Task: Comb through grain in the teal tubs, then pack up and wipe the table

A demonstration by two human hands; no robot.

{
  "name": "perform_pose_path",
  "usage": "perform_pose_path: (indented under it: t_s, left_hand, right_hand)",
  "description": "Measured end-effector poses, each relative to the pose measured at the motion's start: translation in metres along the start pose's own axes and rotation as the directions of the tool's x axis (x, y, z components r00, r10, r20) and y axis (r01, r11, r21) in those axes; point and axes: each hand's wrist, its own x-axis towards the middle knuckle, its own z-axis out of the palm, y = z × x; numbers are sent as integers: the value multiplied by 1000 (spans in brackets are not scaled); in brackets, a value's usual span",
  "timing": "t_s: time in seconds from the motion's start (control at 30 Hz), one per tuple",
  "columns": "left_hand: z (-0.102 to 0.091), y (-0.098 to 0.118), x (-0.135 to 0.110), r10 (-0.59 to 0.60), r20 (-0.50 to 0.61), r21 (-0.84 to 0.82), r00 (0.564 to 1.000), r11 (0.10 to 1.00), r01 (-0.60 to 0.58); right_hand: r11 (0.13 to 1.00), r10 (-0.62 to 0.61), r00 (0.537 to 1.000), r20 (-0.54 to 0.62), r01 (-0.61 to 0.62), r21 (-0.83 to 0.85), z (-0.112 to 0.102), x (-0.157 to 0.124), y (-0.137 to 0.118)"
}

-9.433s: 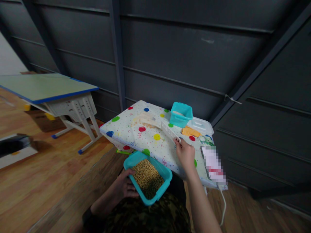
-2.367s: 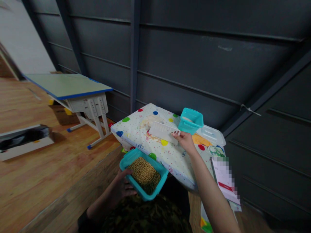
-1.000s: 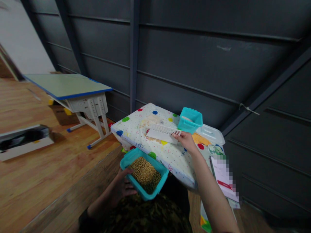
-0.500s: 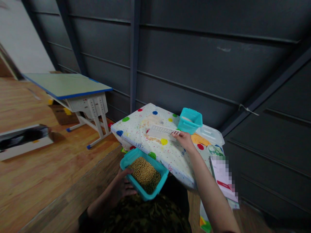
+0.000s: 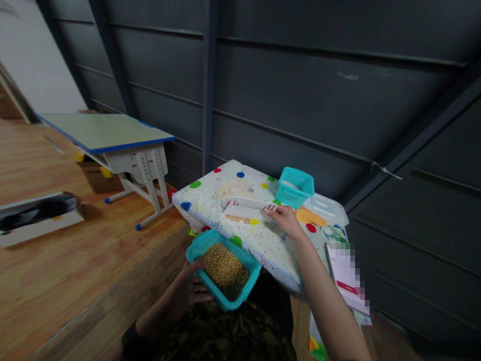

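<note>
My left hand (image 5: 191,283) grips the near left side of a teal plastic tub (image 5: 253,278), thumb over its rim. Yellow soybeans (image 5: 221,263) fill much of the tub, with green beans (image 5: 236,289) at its near right end. The tub is level with the table's front edge. Pinched in my right hand (image 5: 284,219) is the right end of a white slotted plastic strip (image 5: 246,209), held over the tablecloth. Loose soybeans (image 5: 237,219) lie along the strip's near edge on the cloth.
A spotted cloth covers the table (image 5: 205,200). At its back right are another teal tub (image 5: 300,198), a clear lid (image 5: 328,209) and an orange cloth-like piece (image 5: 310,217). A notebook (image 5: 345,276) lies on the right. A dark wall (image 5: 300,75) rises behind; a desk (image 5: 108,130) stands left.
The white strip has tilted and shifted slightly toward me, its slots now showing more plainly along the upper edge. My left hand and the tub of beans stay in place.
</note>
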Motion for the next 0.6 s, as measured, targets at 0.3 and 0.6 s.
perform_pose_path:
  t_s: [0.3, 0.6]
  left_hand:
    - [-1, -1, 0, 9, 12, 14, 1000, 1000, -9]
    - [-1, -1, -2, 20, 40, 3, 999, 1000, -20]
  right_hand:
    - [996, 47, 998, -47, -43, 80, -3, -3, 1]
    - [998, 27, 995, 93, -33, 62, -6, -7, -2]
